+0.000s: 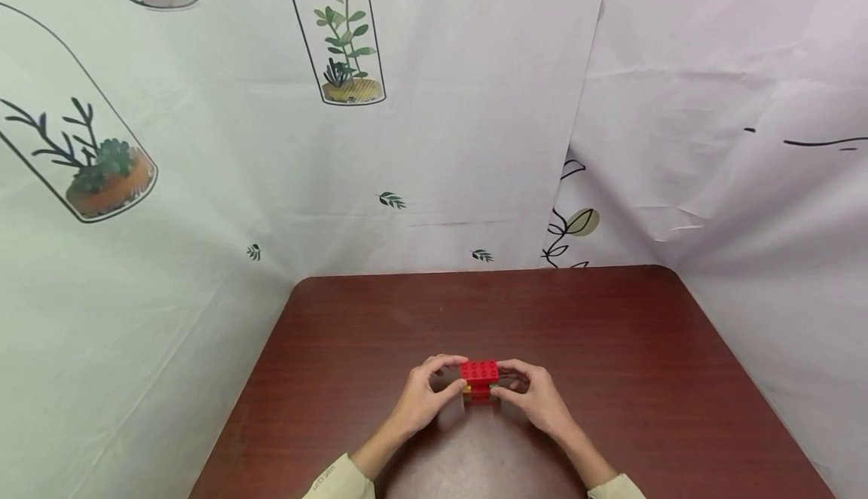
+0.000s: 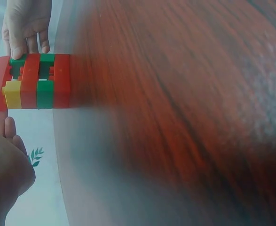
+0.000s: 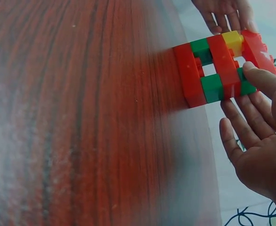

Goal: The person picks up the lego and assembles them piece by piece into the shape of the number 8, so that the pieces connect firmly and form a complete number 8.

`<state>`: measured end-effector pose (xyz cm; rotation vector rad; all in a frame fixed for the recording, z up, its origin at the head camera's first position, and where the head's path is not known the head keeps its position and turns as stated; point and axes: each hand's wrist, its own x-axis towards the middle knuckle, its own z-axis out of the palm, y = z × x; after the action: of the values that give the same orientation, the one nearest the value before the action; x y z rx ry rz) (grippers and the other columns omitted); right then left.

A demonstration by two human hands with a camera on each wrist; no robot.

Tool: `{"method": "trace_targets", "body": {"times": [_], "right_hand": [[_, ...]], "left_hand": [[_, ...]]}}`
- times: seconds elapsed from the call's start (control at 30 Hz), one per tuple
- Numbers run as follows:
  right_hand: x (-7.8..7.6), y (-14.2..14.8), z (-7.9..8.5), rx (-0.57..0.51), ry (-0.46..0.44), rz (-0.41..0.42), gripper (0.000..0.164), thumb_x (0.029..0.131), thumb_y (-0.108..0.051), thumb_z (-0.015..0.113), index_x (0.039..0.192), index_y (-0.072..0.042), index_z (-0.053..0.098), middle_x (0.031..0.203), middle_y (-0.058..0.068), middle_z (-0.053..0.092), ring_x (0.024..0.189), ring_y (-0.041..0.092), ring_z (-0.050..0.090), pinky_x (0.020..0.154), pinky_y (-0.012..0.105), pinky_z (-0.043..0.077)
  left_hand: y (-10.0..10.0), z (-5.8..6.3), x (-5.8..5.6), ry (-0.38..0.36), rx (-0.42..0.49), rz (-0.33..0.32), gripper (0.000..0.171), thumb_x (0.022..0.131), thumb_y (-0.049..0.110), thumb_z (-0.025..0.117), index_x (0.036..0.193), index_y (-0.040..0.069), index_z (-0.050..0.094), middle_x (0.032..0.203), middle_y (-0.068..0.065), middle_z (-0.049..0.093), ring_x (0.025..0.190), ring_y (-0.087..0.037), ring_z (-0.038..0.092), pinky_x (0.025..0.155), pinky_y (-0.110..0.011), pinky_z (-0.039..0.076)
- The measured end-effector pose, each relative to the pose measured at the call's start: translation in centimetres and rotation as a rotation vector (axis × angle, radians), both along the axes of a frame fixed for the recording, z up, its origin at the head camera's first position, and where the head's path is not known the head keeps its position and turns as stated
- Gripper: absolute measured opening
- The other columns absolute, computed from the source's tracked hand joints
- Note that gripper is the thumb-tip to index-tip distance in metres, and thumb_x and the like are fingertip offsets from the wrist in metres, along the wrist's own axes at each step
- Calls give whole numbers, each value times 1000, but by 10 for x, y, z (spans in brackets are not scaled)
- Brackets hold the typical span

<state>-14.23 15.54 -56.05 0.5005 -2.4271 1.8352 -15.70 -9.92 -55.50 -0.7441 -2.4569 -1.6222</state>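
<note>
A stack of toy building bricks [image 1: 480, 371] stands upright on the table in front of me, between my two hands. Red bricks form its bottom, middle and top layers. Two green bricks sit apart in the lower gap; a yellow brick [image 2: 13, 94] and a green brick [image 3: 247, 84] fill the ends of the upper one. The top red brick [image 3: 259, 52] looks slightly tilted. My left hand [image 1: 422, 399] pinches that top brick at the left end, thumb in front. My right hand [image 1: 539, 399] holds the upper green brick at the right end, its thumb against the near side.
The dark red-brown wooden table [image 1: 380, 318] extends around the stack, with rounded far corners. White cloth [image 1: 461, 152] printed with plants hangs close behind the table and along both sides.
</note>
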Motion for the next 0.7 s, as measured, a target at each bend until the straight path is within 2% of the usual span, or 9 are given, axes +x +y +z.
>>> {"method": "trace_targets", "body": {"times": [0.13, 0.3, 0.53, 0.7], "right_hand": [[0, -1, -1, 10, -1, -9, 39, 88, -13, 89, 122, -3, 75, 115, 10, 78, 102, 16, 73, 81, 30, 59], [0, -1, -1, 8, 13, -12, 37, 87, -12, 89, 121, -4, 75, 114, 10, 78, 101, 14, 73, 80, 30, 59], [2, -1, 0, -14, 7, 5, 39, 87, -13, 89, 123, -3, 74, 116, 10, 78, 102, 18, 73, 80, 29, 59], [3, -1, 2, -22, 11, 3, 40, 87, -12, 89, 123, -2, 74, 116, 10, 77, 100, 18, 72, 79, 28, 59]], "left_hand": [[3, 6, 5, -15, 7, 22, 33, 95, 10, 81, 128, 9, 75, 118, -1, 75, 109, -38, 64, 90, -55, 52], [6, 13, 9, -61, 27, 39, 34, 93, 4, 81, 126, 6, 75, 117, -2, 74, 108, -41, 63, 92, -59, 50], [1, -2, 5, -31, 32, 18, 34, 96, 13, 81, 129, 15, 75, 121, 2, 74, 110, -33, 65, 90, -52, 52], [-1, -8, 4, -40, 74, -2, 34, 97, 15, 80, 130, 15, 74, 124, 1, 74, 112, -34, 66, 89, -54, 53]]}}
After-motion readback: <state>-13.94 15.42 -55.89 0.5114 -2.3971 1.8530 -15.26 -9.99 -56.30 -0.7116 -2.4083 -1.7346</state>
